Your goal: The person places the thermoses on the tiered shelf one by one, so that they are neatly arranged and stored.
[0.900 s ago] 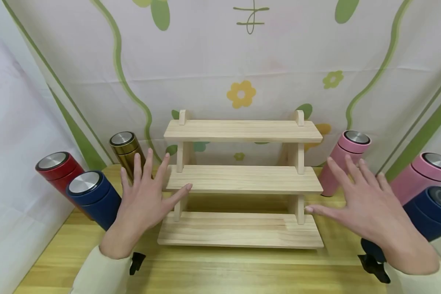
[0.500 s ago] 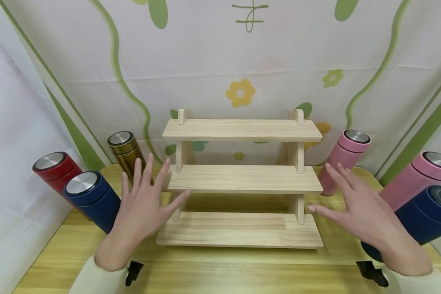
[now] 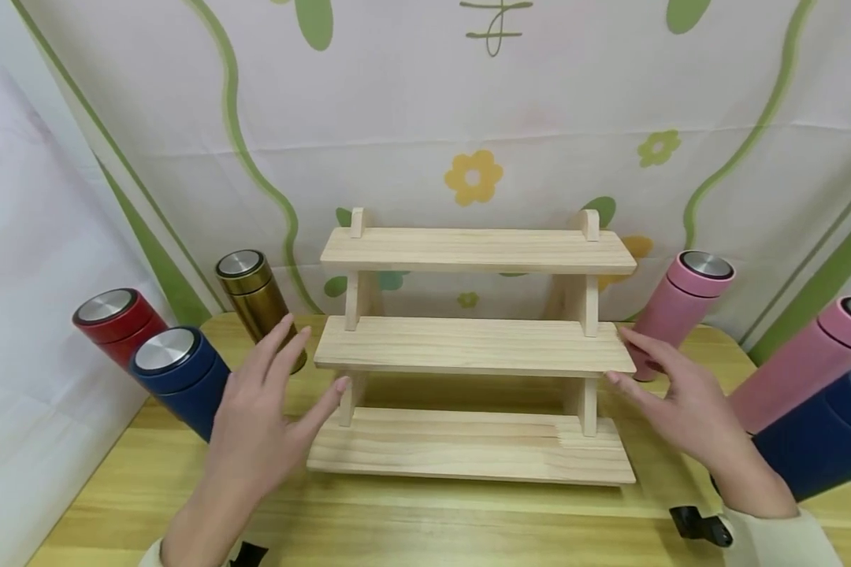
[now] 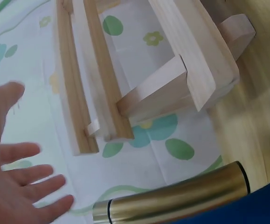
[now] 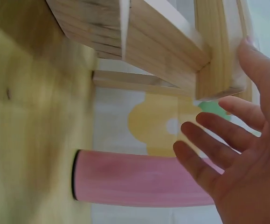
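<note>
A three-tier pale wooden display stand [image 3: 473, 346] stands on the table, bare on all its shelves. My right hand [image 3: 691, 402] is at the right end of the middle shelf, thumb by its front edge and fingers along its side. In the right wrist view, the thumb [image 5: 255, 60] overlaps the shelf edge; firm contact cannot be told. My left hand [image 3: 255, 417] hovers left of the stand, fingers spread and holding nothing, apart from the wood in the left wrist view. A gold thermos [image 3: 255, 299] stands behind the left hand, a pink thermos [image 3: 681, 303] behind the right.
On the left, a red thermos [image 3: 120, 327] and a blue thermos [image 3: 180, 378] stand close together. Another pink thermos [image 3: 815, 362] and a dark blue thermos [image 3: 815, 437] are at the right. A flower-patterned curtain [image 3: 411, 94] hangs behind the wooden table [image 3: 411, 528].
My right hand has moved left to the middle shelf's end and turned more side-on. My left hand has drawn down, slightly away from the stand, with its fingers closer together. The view has shifted slightly.
</note>
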Tool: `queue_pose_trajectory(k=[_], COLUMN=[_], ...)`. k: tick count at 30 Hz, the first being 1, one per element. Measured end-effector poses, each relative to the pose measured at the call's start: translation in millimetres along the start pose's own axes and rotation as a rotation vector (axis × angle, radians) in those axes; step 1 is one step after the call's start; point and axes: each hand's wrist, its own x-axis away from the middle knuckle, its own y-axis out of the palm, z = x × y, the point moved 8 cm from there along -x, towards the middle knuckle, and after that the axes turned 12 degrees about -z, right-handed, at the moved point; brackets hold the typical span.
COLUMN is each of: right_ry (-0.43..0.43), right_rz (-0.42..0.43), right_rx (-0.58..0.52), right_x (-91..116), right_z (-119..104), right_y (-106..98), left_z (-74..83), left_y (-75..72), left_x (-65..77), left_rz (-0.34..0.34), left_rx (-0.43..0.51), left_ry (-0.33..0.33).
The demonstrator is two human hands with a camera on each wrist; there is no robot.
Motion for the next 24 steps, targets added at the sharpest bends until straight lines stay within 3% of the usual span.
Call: queue_pose_trajectory(k=[3,7,10,12,14,17,20,24], right_ry=[0.012,0.021,0.021,0.025,0.032,0.053,0.074,0.078], right_rz=[0.024,0.048,0.077,0.094,0.103,0.101,0.093,0.094], right_rx=[-0.045,-0.080,-0.098,-0.109,-0.116,-0.120,-0.121,-0.119], right_x=[0.2,0.5,1.0,1.7,2.2,2.4,2.0,1.5], right_z=[6.1,9.0,9.0,9.5,10.4,12.5,14.9,16.6], right_y=[1.6,3.0,3.2,3.0,3.2,3.5,4.0,4.6], left_z=[6.5,8.3,0.9,-9.5,-22.7,-42.0,-57.4,-76.9], left_y=[-21.6,-47.2,-61.4,-68.5,-73.5,-77.2,-75.9,-68.1], left_x=[11.0,26.8,39.5,48.5,57.4,68.7,75.2,79.7], left_rz=[0.232,0.511,0.686,0.763,0.796,0.761,0.686,0.601], left_rx=[0.032,0.100,0.159,0.194,0.203,0.173,0.156,0.236], left_ry=[0.086,0.140,0.091,-0.002,-0.129,-0.314,-0.434,-0.541])
